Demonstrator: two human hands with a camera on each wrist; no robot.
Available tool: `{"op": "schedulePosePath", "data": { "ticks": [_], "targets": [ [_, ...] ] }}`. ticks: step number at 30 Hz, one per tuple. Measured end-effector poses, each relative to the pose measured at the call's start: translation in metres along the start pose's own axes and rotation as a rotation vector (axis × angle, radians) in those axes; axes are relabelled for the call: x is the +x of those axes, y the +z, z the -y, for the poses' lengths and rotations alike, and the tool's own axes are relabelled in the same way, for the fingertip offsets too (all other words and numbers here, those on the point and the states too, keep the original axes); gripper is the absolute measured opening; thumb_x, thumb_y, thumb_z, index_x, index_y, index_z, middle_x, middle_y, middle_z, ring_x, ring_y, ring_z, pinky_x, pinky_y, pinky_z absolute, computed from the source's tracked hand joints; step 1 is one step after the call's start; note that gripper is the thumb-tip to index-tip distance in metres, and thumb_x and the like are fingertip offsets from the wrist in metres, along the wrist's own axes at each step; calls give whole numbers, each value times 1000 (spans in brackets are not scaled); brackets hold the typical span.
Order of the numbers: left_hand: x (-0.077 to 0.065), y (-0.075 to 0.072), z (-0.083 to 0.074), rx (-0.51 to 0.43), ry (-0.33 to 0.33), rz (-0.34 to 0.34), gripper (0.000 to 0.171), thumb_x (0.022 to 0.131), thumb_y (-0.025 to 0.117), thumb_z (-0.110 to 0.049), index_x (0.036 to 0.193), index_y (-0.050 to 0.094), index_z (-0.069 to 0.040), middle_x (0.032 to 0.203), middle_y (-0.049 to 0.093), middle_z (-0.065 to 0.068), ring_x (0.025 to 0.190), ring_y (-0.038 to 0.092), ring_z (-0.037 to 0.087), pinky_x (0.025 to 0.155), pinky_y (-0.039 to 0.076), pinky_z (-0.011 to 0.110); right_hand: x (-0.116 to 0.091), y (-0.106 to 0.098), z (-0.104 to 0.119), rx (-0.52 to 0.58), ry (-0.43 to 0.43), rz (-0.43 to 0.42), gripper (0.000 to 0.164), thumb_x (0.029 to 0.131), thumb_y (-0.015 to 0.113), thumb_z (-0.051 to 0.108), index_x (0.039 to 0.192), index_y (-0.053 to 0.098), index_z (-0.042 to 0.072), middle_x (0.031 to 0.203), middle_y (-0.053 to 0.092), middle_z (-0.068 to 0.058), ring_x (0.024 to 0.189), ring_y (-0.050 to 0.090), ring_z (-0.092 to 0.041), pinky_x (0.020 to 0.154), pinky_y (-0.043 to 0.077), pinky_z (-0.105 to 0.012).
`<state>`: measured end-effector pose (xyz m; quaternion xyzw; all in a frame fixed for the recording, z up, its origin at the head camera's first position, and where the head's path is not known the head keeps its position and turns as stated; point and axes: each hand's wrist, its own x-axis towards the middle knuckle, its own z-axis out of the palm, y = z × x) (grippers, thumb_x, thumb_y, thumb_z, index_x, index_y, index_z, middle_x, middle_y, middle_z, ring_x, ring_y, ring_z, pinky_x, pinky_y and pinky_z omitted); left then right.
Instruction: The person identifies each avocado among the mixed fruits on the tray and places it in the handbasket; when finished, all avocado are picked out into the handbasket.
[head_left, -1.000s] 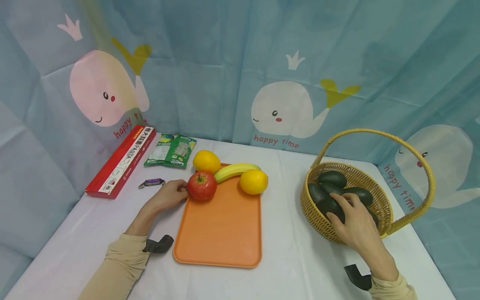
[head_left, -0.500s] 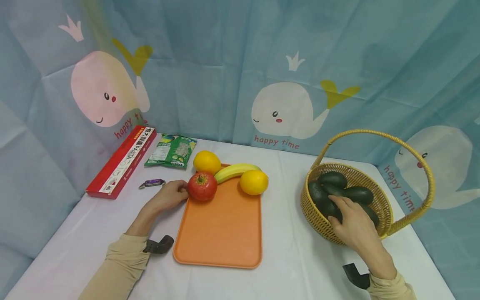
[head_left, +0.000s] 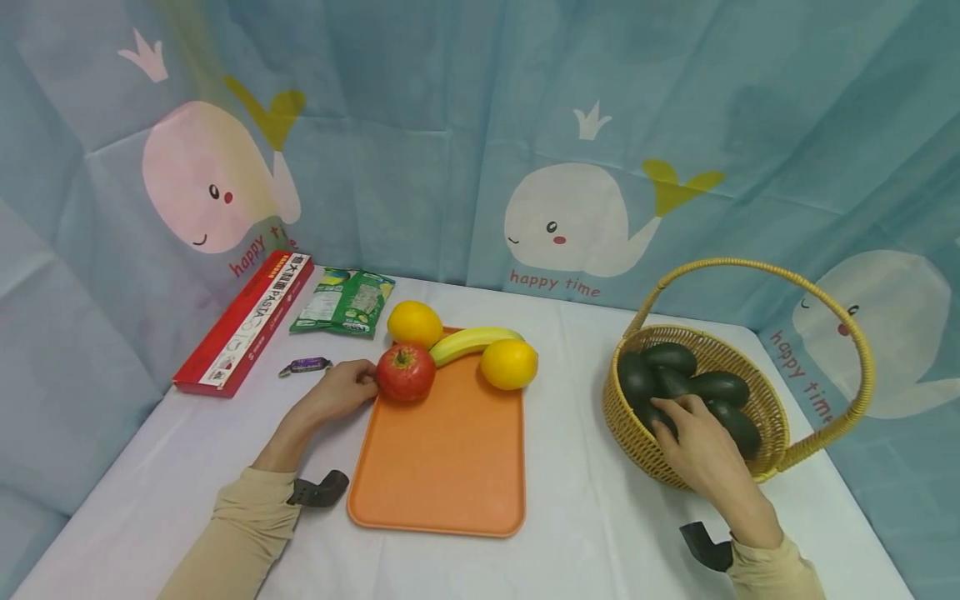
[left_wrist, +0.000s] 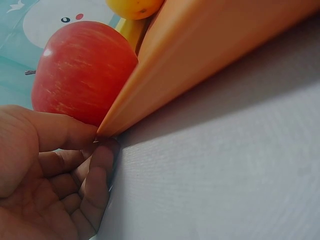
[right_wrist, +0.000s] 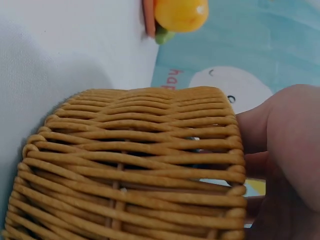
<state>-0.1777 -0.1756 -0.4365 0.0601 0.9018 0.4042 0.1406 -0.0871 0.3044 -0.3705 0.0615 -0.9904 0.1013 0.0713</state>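
Note:
My left hand (head_left: 342,390) pinches the rim of an orange tray (head_left: 442,475) at its left side; in the left wrist view the thumb and fingertips meet on the tray's edge (left_wrist: 150,85). Right beside them, a red apple (head_left: 405,372) sits on the tray's back left. My right hand (head_left: 705,446) reaches into a wicker basket (head_left: 626,429), its thumb and fingers bent round a dark green avocado (head_left: 647,412) near the front. Several more avocados (head_left: 720,388) lie there. In the right wrist view the basket wall (right_wrist: 135,165) hides the fingertips and the avocados.
A banana (head_left: 472,342) and two yellow lemons (head_left: 508,364) lie at the tray's back. Behind on the left are a red pasta box (head_left: 243,325), a green snack bag (head_left: 343,302) and a purple-wrapped sweet (head_left: 305,365). The basket's handle (head_left: 862,367) arches up behind the right hand.
My right hand has shifted slightly left within the basket, its thumb and fingers drawing closer together; the avocados have moved a little. The left hand and the tray have stayed put.

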Motion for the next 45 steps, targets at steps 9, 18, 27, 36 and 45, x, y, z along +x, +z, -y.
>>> {"op": "schedulePosePath", "data": {
  "ticks": [9,18,27,36,45],
  "targets": [
    [1,0,-3,3,-5,-1,27,91,54,-13,110,62,4,86,60,8,80,52,18,70,43,29,1,3,-1,-9,-6,-1,37,95,57,18,127,61,2,111,60,-23,84,64,-38,71,51,-54],
    [1,0,0,16,7,-5,27,91,54,-12,110,62,5,86,59,9,80,52,18,70,43,29,1,4,-1,3,-12,-3,37,95,56,18,128,61,2,112,60,-22,84,64,-36,71,51,-54],
    [2,1,-1,13,5,-1,27,91,54,-12,110,62,5,86,60,9,80,52,19,70,43,29,2,4,-1,5,9,5,38,96,55,19,129,59,2,121,59,-26,95,63,-47,78,49,-60],
    [3,2,-1,8,-18,12,30,92,54,-13,114,62,6,90,62,11,83,54,19,73,45,30,2,5,0,2,27,22,39,96,55,22,130,58,3,125,58,-26,97,63,-48,76,49,-61],
    [-6,-9,-6,31,-3,-35,30,95,48,-10,118,60,5,89,66,12,78,58,19,72,46,30,3,1,12,32,-11,-100,41,97,57,23,134,56,6,129,55,-24,97,62,-45,72,50,-59]
  ]
}}
